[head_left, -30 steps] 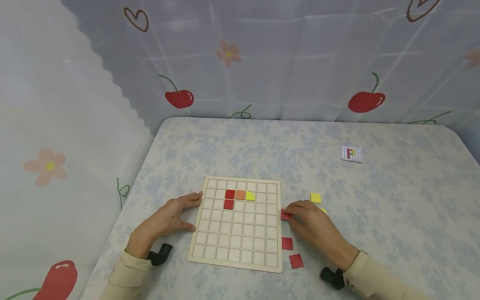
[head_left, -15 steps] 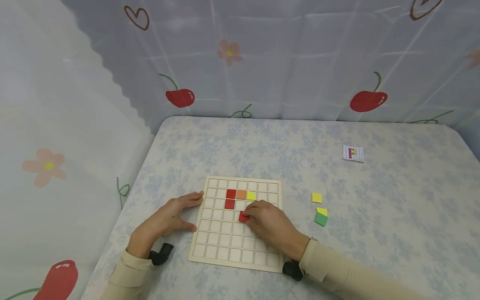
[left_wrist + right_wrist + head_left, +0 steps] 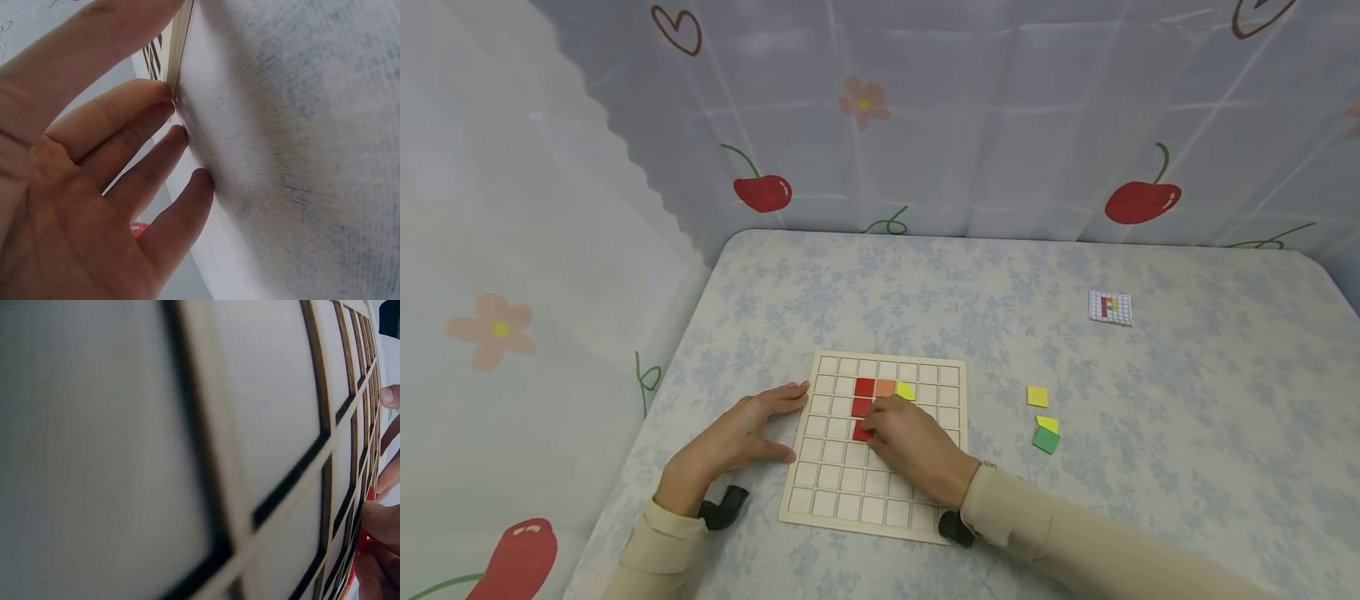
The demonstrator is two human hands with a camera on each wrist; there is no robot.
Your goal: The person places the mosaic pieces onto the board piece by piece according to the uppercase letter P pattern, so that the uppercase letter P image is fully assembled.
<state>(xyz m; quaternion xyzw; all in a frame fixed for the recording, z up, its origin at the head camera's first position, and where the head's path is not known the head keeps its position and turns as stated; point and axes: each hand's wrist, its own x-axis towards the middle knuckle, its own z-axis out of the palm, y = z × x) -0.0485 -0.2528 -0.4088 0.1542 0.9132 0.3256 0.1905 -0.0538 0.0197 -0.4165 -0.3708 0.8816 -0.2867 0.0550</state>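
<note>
A pale wooden grid board (image 3: 823, 506) lies on the table. My right hand (image 3: 925, 450) is over it, pinching a red square tile (image 3: 859, 432) at a cell below two other red tiles (image 3: 861, 407). Whether this tile lies flat in the cell cannot be seen. Beside the top red tile are an orange tile (image 3: 885, 388) and a yellow rounded piece (image 3: 906, 390). My left hand (image 3: 737, 437) touches the board's left edge with thumb and fingertips spread. In the left wrist view, its fingers (image 3: 156, 165) reach down to the cloth by the board's side.
Right of the board lie a yellow square (image 3: 1037, 397), another yellow piece (image 3: 1047, 424) and a green tile (image 3: 1047, 440) close against it. A small printed pattern card (image 3: 1110, 307) lies farther back. My right forearm (image 3: 1060, 525) covers the area at the board's lower right.
My right hand has carried the red tile left from beside the board to the cell under the second red tile. The green tile has come into view. The left hand stays at the board's edge.
</note>
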